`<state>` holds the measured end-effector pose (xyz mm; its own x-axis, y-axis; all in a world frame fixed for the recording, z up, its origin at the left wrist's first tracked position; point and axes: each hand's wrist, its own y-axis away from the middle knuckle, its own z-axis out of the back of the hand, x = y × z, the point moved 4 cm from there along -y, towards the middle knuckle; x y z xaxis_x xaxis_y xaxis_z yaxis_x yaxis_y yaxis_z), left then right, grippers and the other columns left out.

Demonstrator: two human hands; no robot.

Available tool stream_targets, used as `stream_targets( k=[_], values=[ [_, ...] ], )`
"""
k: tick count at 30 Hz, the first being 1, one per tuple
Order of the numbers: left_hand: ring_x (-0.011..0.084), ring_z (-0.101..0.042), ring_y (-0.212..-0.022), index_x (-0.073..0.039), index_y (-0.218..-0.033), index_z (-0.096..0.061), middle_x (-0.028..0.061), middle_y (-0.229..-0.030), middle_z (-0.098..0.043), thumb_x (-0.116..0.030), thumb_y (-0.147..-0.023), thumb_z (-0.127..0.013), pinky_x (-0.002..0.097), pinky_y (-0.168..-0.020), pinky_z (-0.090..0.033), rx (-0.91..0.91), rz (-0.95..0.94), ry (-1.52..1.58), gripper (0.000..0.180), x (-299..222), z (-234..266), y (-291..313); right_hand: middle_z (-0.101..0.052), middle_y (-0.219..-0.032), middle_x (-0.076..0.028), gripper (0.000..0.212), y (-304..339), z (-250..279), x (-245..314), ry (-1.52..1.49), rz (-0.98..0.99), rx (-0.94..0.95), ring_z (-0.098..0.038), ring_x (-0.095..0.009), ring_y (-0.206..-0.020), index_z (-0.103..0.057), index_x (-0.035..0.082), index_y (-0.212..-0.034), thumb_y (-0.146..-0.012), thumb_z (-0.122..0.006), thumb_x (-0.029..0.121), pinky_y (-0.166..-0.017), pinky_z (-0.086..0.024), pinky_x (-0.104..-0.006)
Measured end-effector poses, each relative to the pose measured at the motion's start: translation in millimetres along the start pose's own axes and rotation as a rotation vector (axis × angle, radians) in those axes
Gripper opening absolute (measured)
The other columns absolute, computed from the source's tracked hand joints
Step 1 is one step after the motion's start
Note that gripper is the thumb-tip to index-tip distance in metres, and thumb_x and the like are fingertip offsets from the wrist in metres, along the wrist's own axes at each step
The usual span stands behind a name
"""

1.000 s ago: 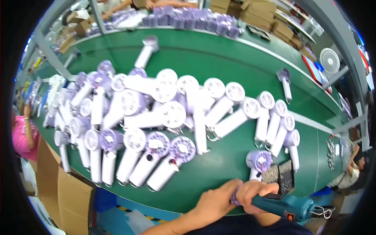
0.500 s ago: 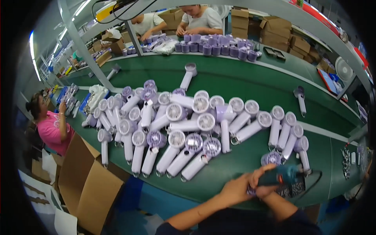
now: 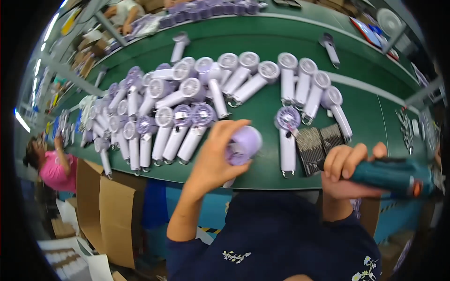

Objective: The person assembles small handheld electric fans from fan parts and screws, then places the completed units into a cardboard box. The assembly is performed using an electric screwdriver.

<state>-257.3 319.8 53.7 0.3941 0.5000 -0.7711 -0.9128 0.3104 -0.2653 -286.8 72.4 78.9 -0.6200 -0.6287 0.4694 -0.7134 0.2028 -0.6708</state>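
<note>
Fingers of the left hand (image 3: 216, 157) are wrapping around a lilac handheld fan (image 3: 241, 146), holding it just over the near edge of the green table (image 3: 375, 117). Right hand (image 3: 347, 171) is gripping a teal electric screwdriver (image 3: 391, 172) past that edge. Rows of white and purple fans (image 3: 187, 107) are crowding the table's left and middle, leaving bare green at the right.

- The left hand (image 3: 213, 161), earlier joined with the right at the table edge, has moved apart and now grips a lilac fan (image 3: 241, 146).
- The right hand (image 3: 349, 171) now holds the teal screwdriver (image 3: 391, 172) alone, off to the right.
</note>
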Motion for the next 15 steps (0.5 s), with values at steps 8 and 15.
stream_targets(
  k=[8, 15],
  values=[
    [0.0303, -0.058, -0.108, -0.007, -0.12, -0.057, 0.0168, -0.12, -0.054, 0.001, -0.061, -0.08, 0.0375, -0.086, -0.051, -0.063, -0.053, 0.036, 0.064, -12.9, -11.5, 26.2, -0.045, -0.059, -0.004, 0.074, 75.5, 57.0, 3.5, 0.142, -0.324, -0.29, -0.042, -0.014, -0.037, -0.039, 0.01, -0.115, -0.085, -0.038, 0.077, -0.035, -0.038, -0.0264],
    [0.0305, -0.059, -0.109, -0.004, -0.124, -0.054, 0.0173, -0.125, -0.045, 0.006, -0.063, -0.078, 0.0376, -0.087, -0.053, 0.019, -0.157, 0.411, 0.066, -6.4, -11.3, 27.4, -0.065, -0.094, -0.016, 0.056, 113.0, 60.1, -8.5, 0.437, -0.674, -0.253, -0.045, -0.006, -0.049, -0.04, 0.001, -0.123, -0.089, -0.066, 0.038, -0.047, -0.038, -0.0197]
  ],
)
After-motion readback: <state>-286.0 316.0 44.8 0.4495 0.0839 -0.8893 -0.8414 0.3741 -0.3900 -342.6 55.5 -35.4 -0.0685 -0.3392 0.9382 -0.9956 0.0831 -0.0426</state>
